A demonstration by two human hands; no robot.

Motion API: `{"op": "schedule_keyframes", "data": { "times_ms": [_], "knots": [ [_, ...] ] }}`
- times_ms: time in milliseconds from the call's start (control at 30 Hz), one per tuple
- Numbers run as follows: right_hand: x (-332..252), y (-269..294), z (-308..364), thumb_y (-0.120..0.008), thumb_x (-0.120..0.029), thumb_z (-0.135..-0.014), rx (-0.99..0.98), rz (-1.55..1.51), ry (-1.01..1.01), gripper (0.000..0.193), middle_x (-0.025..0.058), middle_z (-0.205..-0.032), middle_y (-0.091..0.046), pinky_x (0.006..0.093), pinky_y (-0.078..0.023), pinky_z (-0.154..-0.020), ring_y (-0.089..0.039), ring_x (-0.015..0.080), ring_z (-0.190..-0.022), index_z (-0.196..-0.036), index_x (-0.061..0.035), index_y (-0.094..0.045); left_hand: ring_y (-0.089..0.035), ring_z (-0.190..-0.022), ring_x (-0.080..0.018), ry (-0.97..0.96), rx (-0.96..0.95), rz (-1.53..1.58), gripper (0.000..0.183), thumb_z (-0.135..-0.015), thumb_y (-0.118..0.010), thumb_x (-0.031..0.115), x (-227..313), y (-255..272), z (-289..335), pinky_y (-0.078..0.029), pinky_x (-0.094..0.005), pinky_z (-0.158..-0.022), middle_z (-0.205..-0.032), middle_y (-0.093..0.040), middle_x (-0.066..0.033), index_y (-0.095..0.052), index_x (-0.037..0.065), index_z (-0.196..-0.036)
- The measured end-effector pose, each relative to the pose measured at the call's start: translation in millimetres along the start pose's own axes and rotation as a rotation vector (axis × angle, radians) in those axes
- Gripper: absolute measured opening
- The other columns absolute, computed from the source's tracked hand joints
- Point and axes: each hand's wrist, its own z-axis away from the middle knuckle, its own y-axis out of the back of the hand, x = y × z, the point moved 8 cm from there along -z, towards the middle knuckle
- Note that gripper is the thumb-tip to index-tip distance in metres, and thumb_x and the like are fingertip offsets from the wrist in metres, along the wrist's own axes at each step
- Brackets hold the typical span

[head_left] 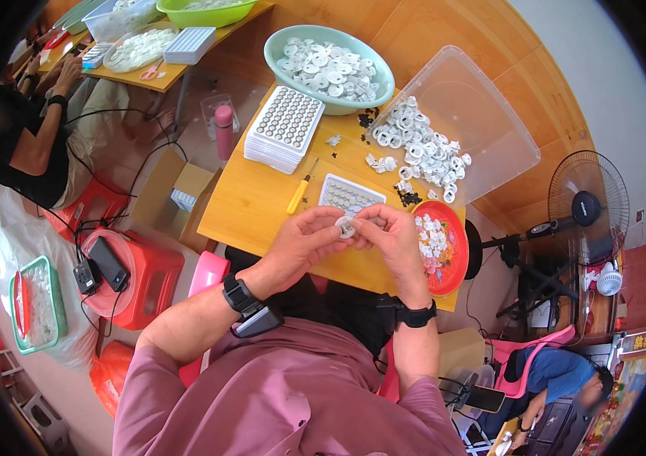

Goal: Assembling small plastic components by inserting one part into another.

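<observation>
Over the near edge of the table, my left hand (pixel 309 235) and my right hand (pixel 393 239) meet, fingertips closed on a small white round plastic part (pixel 346 226) between them. Fingers partly cover it. Just beyond lies a white tray (pixel 351 193) with rows of round pockets. Left of that tray is a screwdriver (pixel 299 194) with a yellow handle. Beside my right hand sits a red plate (pixel 456 272) holding small white pieces (pixel 431 242). Tiny black pieces (pixel 406 194) and white ring-shaped parts (pixel 418 144) are heaped behind it.
A stack of white trays (pixel 283 129) filled with round metal pieces stands at the back left. Behind it is a pale green basin (pixel 277 47) of white discs. A clear plastic bin (pixel 482 114) lies tipped at the right. A fan (pixel 585 205) stands farther right; people sit at both sides.
</observation>
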Motion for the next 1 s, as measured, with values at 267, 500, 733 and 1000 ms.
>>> {"op": "schedule_keyframes", "data": {
  "times_ms": [267,500,733,1000],
  "knots": [
    [29.4,-6.3,4.2,-0.069,-0.016,-0.090,0.041,-0.159,-0.029,0.015,0.0051,-0.076,-0.070,0.0212,-0.046,-0.059,-0.061,0.0078,-0.064,-0.089,-0.0005,-0.067,-0.066,-0.104,-0.0190,0.007,0.072,-0.079,0.031,-0.097,-0.062,0.009,-2.7,12.1,0.8,-0.055,-0.0288,-0.090,-0.117,-0.065,-0.0104,-0.058,0.000,-0.127],
    [26.7,0.2,-5.6,-0.067,-0.013,-0.090,0.127,-0.075,0.084,0.014,0.0064,-0.080,-0.070,0.0256,-0.048,-0.060,-0.064,0.0128,-0.067,-0.094,0.0005,-0.068,-0.066,-0.104,-0.0205,-0.104,0.038,0.021,0.032,-0.098,-0.061,0.009,3.1,11.9,-1.7,-0.054,-0.0307,-0.093,-0.117,-0.065,-0.0111,-0.057,-0.001,-0.128],
    [-13.7,-17.2,-3.3,-0.062,0.003,-0.079,0.329,0.899,0.715,0.023,0.0120,-0.092,-0.064,0.0390,-0.051,-0.070,-0.064,0.0321,-0.084,-0.100,0.0004,-0.068,-0.065,-0.108,-0.0233,-0.233,0.242,0.137,0.036,-0.099,-0.059,0.008,23.1,32.4,-4.8,-0.053,-0.0327,-0.098,-0.121,-0.063,-0.0137,-0.052,-0.005,-0.132],
    [-10.9,-25.5,2.4,-0.062,0.003,-0.074,0.265,1.086,0.734,0.022,0.0097,-0.088,-0.063,0.0395,-0.047,-0.073,-0.061,0.0299,-0.082,-0.095,-0.0015,-0.069,-0.064,-0.111,-0.0241,-0.231,0.219,0.098,0.036,-0.100,-0.058,0.011,23.9,30.6,-4.3,-0.052,-0.0320,-0.099,-0.123,-0.063,-0.0142,-0.052,-0.004,-0.132]
  ]
}}
